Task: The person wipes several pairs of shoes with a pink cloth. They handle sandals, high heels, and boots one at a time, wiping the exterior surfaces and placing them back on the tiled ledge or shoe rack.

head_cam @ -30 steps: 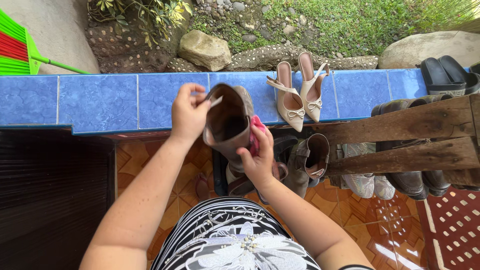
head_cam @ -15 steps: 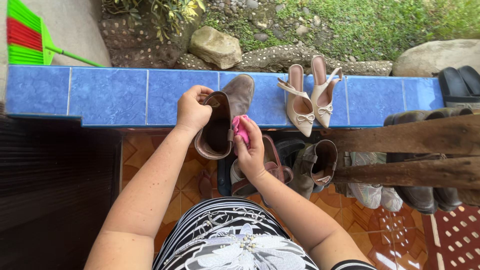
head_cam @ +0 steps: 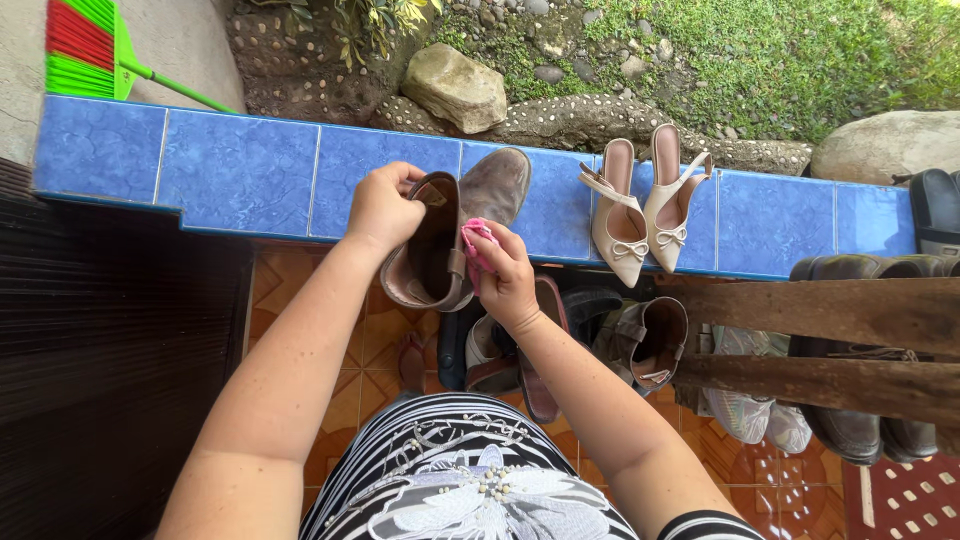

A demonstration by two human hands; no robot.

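Note:
A brown ankle boot rests with its toe on the blue tiled ledge. My left hand grips the boot's back edge at the opening. My right hand presses a bunched pink cloth against the boot's side. The matching brown boot stands on the floor below to the right.
A pair of cream heeled shoes sits on the ledge. A wooden shoe rack holds dark shoes and pale sneakers at right. Sandals lie on the orange floor tiles. A green and red broom leans at top left. Rocks and grass lie beyond.
The boot has been lowered from held up in the air to resting toe-first on the ledge. My right hand with the pink cloth has moved up along the boot's side.

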